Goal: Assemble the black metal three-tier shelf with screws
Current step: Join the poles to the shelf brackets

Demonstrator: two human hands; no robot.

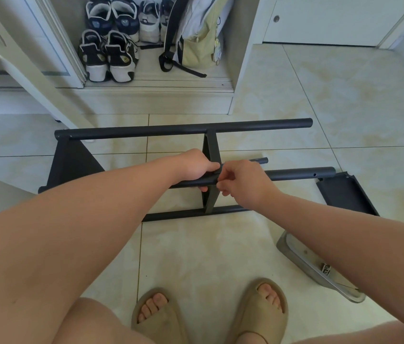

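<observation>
The black shelf frame [183, 129] lies on its side on the tiled floor [220, 256], and a loose shelf plate [344, 194] lies near its right end. The left hand [193, 167] grips one tube [295, 174] of the frame. The right hand [243, 182] is just beside it with curled fingers, but I cannot tell if they pinch anything.

bare tile [208, 256] btw slippers [260, 309] and shelf frame [183, 129] is open. gaps btw the frame's poles [295, 173] let a hand thru to the tile. right side crowded: loose black tray [344, 194], grey tray [292, 247] near it. beyond, shoes [106, 55] and backpack [201, 45] fill the closet [158, 81].
</observation>
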